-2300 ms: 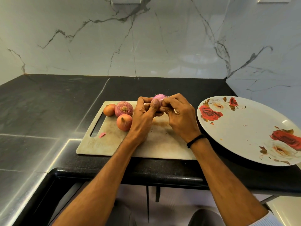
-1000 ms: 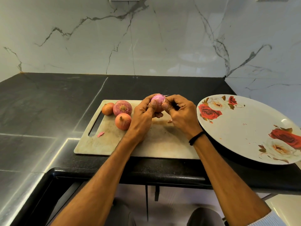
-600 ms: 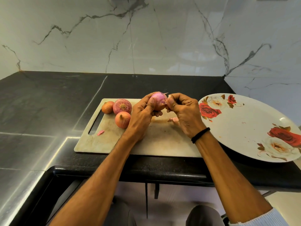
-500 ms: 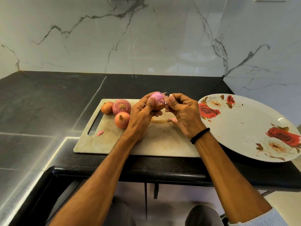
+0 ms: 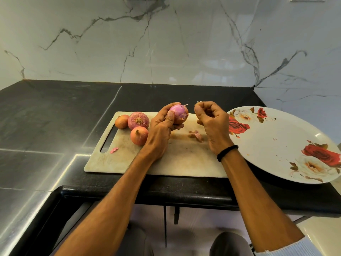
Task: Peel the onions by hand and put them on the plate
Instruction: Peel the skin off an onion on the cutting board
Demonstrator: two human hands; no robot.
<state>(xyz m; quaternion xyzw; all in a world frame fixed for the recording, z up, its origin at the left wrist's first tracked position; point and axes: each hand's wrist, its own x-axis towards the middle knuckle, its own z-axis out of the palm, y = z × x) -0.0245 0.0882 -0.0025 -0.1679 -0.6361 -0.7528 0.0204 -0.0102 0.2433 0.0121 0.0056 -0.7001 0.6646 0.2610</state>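
Observation:
My left hand (image 5: 162,126) grips a partly peeled pink onion (image 5: 179,114) above the cutting board (image 5: 184,159). My right hand (image 5: 210,122) is just right of it, fingers pinched on a small scrap of onion skin (image 5: 199,102), a small gap away from the onion. Three unpeeled onions lie at the board's far left: a small one (image 5: 121,121), a large reddish one (image 5: 138,120) and a medium one (image 5: 139,135). The white plate (image 5: 276,145) with red roses sits to the right, holding no onions.
Peel scraps (image 5: 196,135) lie on the board between my hands, and a pink flake (image 5: 114,150) sits near the handle slot. The black counter (image 5: 55,115) stretches left; a marble wall (image 5: 166,43) stands behind. The counter's front edge runs just below the board.
My right hand has pulled away to the right from the onion with a bit of skin torn off. More peel scraps lie on the board than 2.3 s ago.

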